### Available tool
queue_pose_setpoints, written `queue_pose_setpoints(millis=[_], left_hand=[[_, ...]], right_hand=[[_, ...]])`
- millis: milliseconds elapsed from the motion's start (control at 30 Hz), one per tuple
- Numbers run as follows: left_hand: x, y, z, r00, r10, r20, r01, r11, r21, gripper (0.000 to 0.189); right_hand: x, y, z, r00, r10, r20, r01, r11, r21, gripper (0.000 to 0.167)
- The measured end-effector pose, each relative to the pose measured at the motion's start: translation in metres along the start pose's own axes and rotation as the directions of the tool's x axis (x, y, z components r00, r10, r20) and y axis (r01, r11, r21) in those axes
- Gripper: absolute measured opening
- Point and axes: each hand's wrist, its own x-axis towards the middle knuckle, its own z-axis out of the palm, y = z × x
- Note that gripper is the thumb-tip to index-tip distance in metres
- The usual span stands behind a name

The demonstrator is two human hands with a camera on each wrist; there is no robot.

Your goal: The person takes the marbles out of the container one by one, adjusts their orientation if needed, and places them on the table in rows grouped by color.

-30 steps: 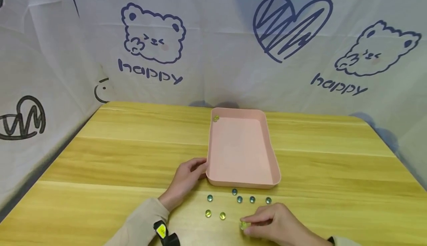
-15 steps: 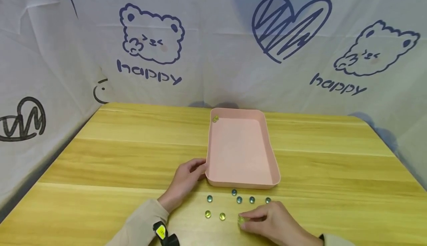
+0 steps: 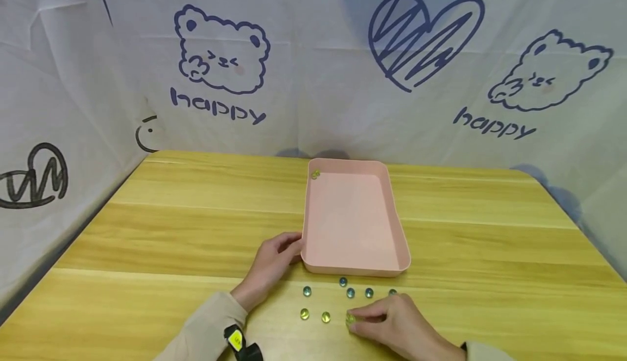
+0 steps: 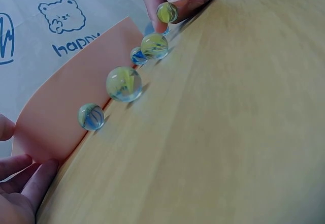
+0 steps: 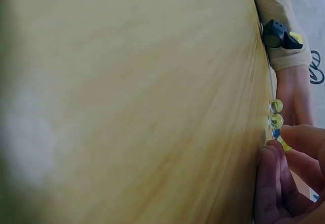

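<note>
My right hand [image 3: 404, 325] pinches a clear marble with a yellow swirl [image 3: 350, 319] between thumb and fingertips, low over the wooden table. In the left wrist view the same pinched marble [image 4: 167, 12] shows at the top. My left hand [image 3: 269, 265] rests its fingers against the outer left wall of the pink tray [image 3: 355, 219], near its front corner. Two yellow marbles [image 3: 325, 317] lie left of the right hand. Several blue marbles [image 3: 369, 293] lie between the hand and the tray; one is partly hidden behind the right hand.
A few yellow marbles [image 3: 315, 174] sit in the tray's far left corner. White cloth with drawings [image 3: 303, 67] hangs behind the table [image 3: 196, 225] and along its left side. A black wrist device [image 3: 242, 343] is on the left sleeve.
My right hand has moved slightly left and away from me with the pinched marble, nearing the row of two yellow marbles. The left hand and tray have stayed in place.
</note>
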Motion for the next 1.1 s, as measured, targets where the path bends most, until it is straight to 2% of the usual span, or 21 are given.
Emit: queue_pose_setpoints(millis=[200, 500, 733, 1100], left_hand=[[0.0008, 0.0011, -0.0015, 1.000, -0.003, -0.005, 0.003, 1.000, 0.000, 0.032], [0.0015, 0.0011, -0.0013, 1.000, 0.010, 0.004, -0.010, 1.000, -0.008, 0.034], [0.0026, -0.0007, -0.0016, 1.000, 0.001, 0.012, -0.001, 1.000, -0.010, 0.033], [-0.0007, -0.0020, -0.0026, 1.000, 0.005, 0.014, -0.004, 1.000, -0.016, 0.034]], right_hand=[[0.0024, -0.0017, 0.0002, 0.999, 0.041, 0.005, -0.041, 0.999, 0.011, 0.025], [0.0052, -0.0031, -0.0012, 1.000, 0.024, 0.012, -0.024, 0.998, -0.051, 0.025], [0.0025, 0.0027, 0.0004, 1.000, -0.019, 0.008, 0.020, 0.997, -0.070, 0.023], [0.0032, 0.0042, 0.0027, 1.000, 0.005, 0.023, -0.003, 0.998, -0.056, 0.025]])
